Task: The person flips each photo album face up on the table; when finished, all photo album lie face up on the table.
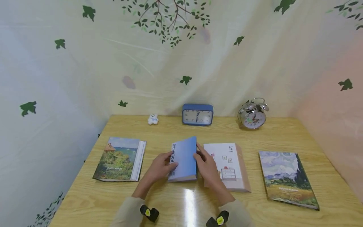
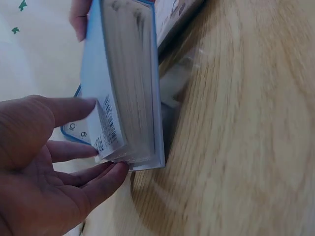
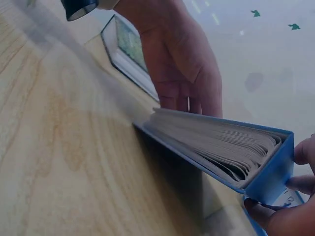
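Note:
A blue photo album (image 1: 183,159) marked POLAROID is held by both hands, tilted just over the table. The left hand (image 1: 160,165) pinches its page-edge side, thumb on the cover with the barcode and fingers at the corner. On the opposite side the right hand (image 1: 209,167) grips the spine, which shows plain blue in the right wrist view beside its fingers (image 3: 300,184). Page edges (image 2: 133,73) show between the covers in the left wrist view. Right beside the right hand lies a white album (image 1: 231,176) with a drawn dresser, partly hidden by that hand.
At left lies a landscape photo album (image 1: 119,160), at right another painted photo album (image 1: 287,179). Along the table's back stand a small white bear figure (image 1: 153,119), a blue clock (image 1: 197,115) and a silver twin-bell alarm clock (image 1: 253,116). A patterned curtain (image 1: 158,63) hangs behind.

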`<state>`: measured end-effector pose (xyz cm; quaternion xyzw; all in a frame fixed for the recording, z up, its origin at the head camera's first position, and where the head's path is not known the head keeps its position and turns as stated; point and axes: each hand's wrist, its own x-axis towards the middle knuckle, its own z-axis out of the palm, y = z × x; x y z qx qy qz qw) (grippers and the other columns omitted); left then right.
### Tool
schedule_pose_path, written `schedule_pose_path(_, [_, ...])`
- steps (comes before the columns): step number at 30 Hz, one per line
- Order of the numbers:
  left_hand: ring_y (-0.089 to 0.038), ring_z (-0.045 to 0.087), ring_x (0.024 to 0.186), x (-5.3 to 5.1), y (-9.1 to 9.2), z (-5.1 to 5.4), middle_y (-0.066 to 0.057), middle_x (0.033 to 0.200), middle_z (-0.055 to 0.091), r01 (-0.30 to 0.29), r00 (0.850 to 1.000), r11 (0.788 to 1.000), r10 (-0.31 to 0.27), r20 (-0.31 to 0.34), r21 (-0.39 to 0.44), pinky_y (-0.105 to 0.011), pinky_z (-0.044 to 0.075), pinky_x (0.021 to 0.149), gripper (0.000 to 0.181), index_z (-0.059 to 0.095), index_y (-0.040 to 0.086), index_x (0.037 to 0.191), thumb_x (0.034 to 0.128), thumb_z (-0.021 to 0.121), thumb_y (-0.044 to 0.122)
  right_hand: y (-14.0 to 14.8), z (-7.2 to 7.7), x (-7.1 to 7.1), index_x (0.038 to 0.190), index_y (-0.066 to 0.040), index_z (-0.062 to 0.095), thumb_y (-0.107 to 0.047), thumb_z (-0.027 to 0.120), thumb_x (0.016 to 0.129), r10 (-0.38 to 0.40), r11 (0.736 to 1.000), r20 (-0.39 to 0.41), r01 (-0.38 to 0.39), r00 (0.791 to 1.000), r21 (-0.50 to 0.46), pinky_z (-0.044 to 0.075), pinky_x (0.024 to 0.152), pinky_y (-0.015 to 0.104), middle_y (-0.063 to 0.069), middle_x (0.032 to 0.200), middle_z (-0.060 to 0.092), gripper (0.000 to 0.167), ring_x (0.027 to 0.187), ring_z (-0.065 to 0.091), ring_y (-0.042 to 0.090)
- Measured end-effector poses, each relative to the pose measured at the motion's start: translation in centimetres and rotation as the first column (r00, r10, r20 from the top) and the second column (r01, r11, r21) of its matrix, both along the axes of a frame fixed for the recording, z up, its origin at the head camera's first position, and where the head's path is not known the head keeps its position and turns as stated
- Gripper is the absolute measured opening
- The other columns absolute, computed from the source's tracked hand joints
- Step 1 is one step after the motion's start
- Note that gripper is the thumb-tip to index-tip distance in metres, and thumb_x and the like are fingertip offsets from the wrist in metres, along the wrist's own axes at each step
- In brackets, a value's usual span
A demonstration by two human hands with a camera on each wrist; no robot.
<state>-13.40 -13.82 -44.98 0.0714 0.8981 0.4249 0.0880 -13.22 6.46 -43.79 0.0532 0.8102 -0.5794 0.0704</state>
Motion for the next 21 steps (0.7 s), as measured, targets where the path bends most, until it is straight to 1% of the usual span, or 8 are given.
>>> schedule_pose_path(4, [-0.036,0.052,0.124,-0.5,0.7,0.0,-0.021,0.139,0.049,0.046,0.998,0.997,-0.048,0.035,0.064,-0.05,0.044,0.102,0.057,0.042,0.008,0.145,0.0964,0.056,0.036,0.4,1.2,-0.1,0.143,-0.034,0.043,-0.041,0.05,0.098,-0.005,1.0,-0.013,0.005,1.0,-0.008,0.035,0.111,0.047,0.005,0.143,0.051,0.047,0.132,0.047,0.027])
schedule_pose_path(6, [-0.037,0.052,0.123,-0.7,1.1,0.1,-0.022,0.14,0.048,0.068,0.996,0.992,-0.073,0.048,0.108,-0.05,0.044,0.101,0.057,0.04,0.007,0.146,0.0982,0.052,0.037,0.6,1.7,-0.1,0.143,-0.032,0.045,-0.043,0.049,0.098,-0.008,1.0,-0.015,0.008,1.0,-0.027,0.035,0.111,0.046,0.003,0.145,0.048,0.047,0.134,0.044,0.026])
schedule_pose_path(8, [-0.037,0.053,0.123,-0.7,1.4,0.1,-0.022,0.141,0.047,0.073,0.995,0.987,-0.082,0.056,0.142,-0.05,0.045,0.101,0.057,0.039,0.007,0.146,0.0995,0.049,0.037,0.6,1.9,-0.2,0.143,-0.029,0.045,-0.042,0.049,0.098,-0.006,0.999,-0.024,0.005,1.0,-0.052,0.037,0.109,0.045,0.002,0.145,0.048,0.047,0.135,0.043,0.026])
schedule_pose_path(9, [-0.037,0.053,0.123,-0.7,1.4,0.1,-0.023,0.14,0.047,0.073,0.995,0.987,-0.081,0.052,0.143,-0.05,0.045,0.1,0.056,0.039,0.007,0.146,0.1,0.048,0.038,0.6,2.0,-0.2,0.143,-0.028,0.045,-0.041,0.05,0.098,-0.002,0.998,-0.032,0.0,1.0,-0.062,0.039,0.108,0.044,0.003,0.146,0.048,0.047,0.135,0.043,0.026])
schedule_pose_path(13, [-0.04,0.053,0.122,-0.8,1.5,0.4,-0.024,0.137,0.048,0.058,0.998,0.991,-0.056,-0.025,0.121,-0.05,0.047,0.099,0.05,0.047,0.002,0.14,0.1005,0.048,0.032,0.3,1.9,-0.3,0.144,-0.02,0.044,-0.031,0.053,0.098,0.016,0.994,-0.075,-0.024,0.997,-0.109,0.043,0.105,0.042,0.006,0.143,0.05,0.047,0.132,0.048,0.025])
schedule_pose_path(16, [-0.04,0.053,0.121,-0.9,1.4,1.0,-0.024,0.136,0.049,0.044,0.997,0.989,-0.033,-0.073,0.142,-0.05,0.046,0.099,0.044,0.051,0.0,0.136,0.1004,0.05,0.026,-0.2,1.9,-0.3,0.143,-0.014,0.045,-0.026,0.055,0.097,0.014,0.989,-0.108,-0.03,0.994,-0.147,0.043,0.104,0.04,0.007,0.143,0.05,0.048,0.13,0.05,0.025])
schedule_pose_path(18, [-0.038,0.053,0.122,-0.9,1.3,1.5,-0.02,0.138,0.049,0.029,0.998,0.985,-0.018,-0.068,0.171,-0.051,0.045,0.1,0.044,0.051,0.003,0.137,0.1004,0.05,0.028,-0.5,1.9,-0.3,0.143,-0.011,0.046,-0.024,0.057,0.097,0.021,0.985,-0.135,-0.043,0.991,-0.166,0.044,0.103,0.04,0.008,0.143,0.05,0.049,0.129,0.05,0.026])
schedule_pose_path(21, [-0.031,0.052,0.126,-0.9,1.0,2.4,-0.01,0.143,0.047,0.009,1.0,0.974,-0.002,-0.03,0.227,-0.05,0.043,0.102,0.046,0.048,0.012,0.141,0.1005,0.048,0.035,-1.1,1.9,-0.5,0.142,-0.009,0.046,-0.021,0.058,0.096,0.035,0.98,-0.168,-0.067,0.985,-0.187,0.044,0.103,0.04,0.009,0.143,0.049,0.049,0.128,0.051,0.027])
